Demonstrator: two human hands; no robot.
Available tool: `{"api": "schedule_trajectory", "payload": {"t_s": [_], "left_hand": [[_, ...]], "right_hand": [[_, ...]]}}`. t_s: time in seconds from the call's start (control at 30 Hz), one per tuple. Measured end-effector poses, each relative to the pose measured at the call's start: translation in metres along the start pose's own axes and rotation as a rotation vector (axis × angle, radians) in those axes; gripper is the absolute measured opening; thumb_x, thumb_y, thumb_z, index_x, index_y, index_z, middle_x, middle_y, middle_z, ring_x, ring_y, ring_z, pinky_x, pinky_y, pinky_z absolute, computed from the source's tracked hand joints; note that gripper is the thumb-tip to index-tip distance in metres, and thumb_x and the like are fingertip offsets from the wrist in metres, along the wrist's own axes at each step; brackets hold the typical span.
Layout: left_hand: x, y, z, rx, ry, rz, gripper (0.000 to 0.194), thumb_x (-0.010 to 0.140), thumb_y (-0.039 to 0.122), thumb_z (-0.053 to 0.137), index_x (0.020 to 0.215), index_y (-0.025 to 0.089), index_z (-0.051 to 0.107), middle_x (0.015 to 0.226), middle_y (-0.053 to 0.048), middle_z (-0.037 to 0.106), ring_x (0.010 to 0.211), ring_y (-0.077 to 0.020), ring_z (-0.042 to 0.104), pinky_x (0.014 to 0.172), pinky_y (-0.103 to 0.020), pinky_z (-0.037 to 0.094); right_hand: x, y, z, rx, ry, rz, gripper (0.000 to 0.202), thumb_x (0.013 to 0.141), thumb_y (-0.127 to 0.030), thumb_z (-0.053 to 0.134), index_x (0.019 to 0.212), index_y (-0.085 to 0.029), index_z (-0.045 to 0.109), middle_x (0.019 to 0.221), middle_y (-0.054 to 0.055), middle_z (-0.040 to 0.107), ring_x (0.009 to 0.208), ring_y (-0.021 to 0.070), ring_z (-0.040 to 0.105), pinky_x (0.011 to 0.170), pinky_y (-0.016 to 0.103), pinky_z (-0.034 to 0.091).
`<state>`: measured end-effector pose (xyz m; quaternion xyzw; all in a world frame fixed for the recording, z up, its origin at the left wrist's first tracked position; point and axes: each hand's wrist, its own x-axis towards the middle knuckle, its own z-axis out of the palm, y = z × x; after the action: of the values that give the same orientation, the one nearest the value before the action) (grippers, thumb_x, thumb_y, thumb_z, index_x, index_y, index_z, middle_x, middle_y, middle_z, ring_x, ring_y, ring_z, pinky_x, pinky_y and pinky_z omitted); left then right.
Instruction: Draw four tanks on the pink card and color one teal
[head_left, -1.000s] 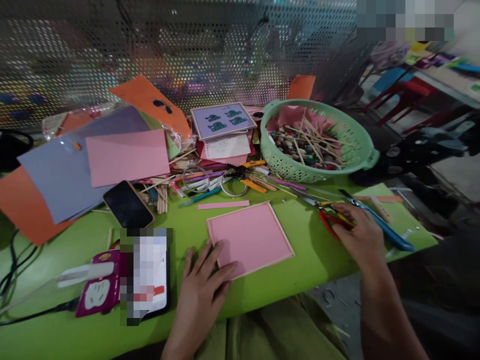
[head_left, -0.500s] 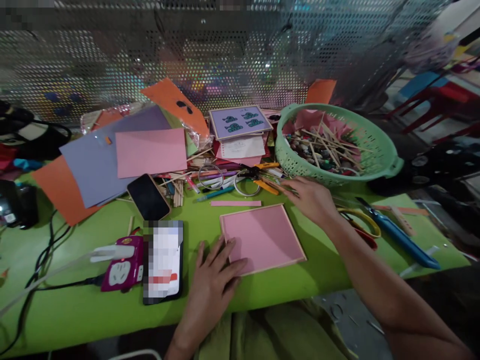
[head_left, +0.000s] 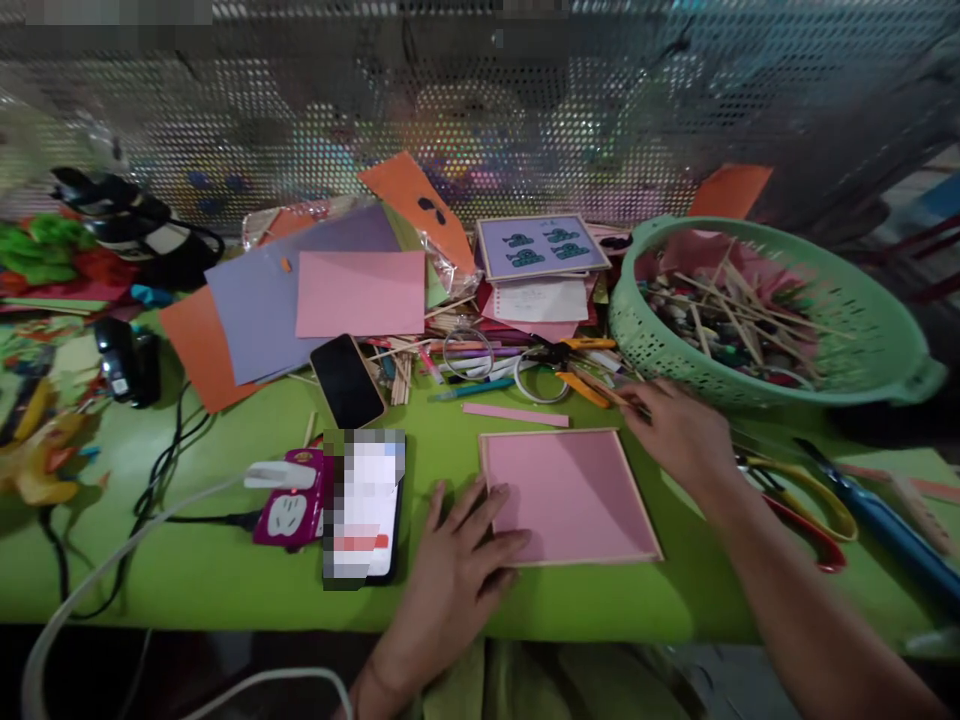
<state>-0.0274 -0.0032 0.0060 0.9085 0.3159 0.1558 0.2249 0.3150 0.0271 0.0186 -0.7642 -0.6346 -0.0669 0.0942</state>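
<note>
Left hand (head_left: 466, 552), fingers spread, rests at eight o'clock on the pink panel (head_left: 577, 495), which lies flat on the table (head_left: 247, 590). Right hand (head_left: 681, 438) curls at two o'clock; what it pinches, I cannot tell. The panel looks light, its thin rim probably fragile: best held by opposite edges. At eleven, a strip (head_left: 515, 415); at three, scissors (head_left: 834, 555).

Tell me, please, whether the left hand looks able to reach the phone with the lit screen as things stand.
Probably yes: the lit phone lies just beside the left hand, with only green tabletop visible between them, though its fingers lie over the pink panel.
</note>
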Motion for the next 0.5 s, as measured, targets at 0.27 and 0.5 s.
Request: {"api": "schedule_trajectory", "payload": {"t_s": [0.27,0.5], "left_hand": [[0.0000,0.0040,-0.0028,-0.027,-0.044,-0.042,0.039,0.099,0.027,0.065,0.136,0.039,0.065,0.161,0.002,0.050,0.155,-0.0279,0.037,0.126,-0.068,0.022],[0.0005,0.0058,-0.0043,-0.043,-0.050,-0.048,0.039,0.097,0.026,0.067,0.134,0.036,0.067,0.160,-0.001,0.051,0.155,-0.0284,0.037,0.127,-0.066,0.021]], "right_hand": [[-0.0037,0.0022,0.0028,0.013,-0.020,0.016,0.017,0.091,-0.024,0.057,0.098,-0.022,0.072,0.087,0.007,0.073,0.077,0.0264,0.068,0.060,0.034,0.039],[-0.0063,0.0045,0.0043,0.031,-0.003,-0.010,0.020,0.093,-0.026,0.054,0.101,-0.022,0.071,0.089,0.009,0.074,0.076,0.0275,0.067,0.061,0.036,0.041]]}}
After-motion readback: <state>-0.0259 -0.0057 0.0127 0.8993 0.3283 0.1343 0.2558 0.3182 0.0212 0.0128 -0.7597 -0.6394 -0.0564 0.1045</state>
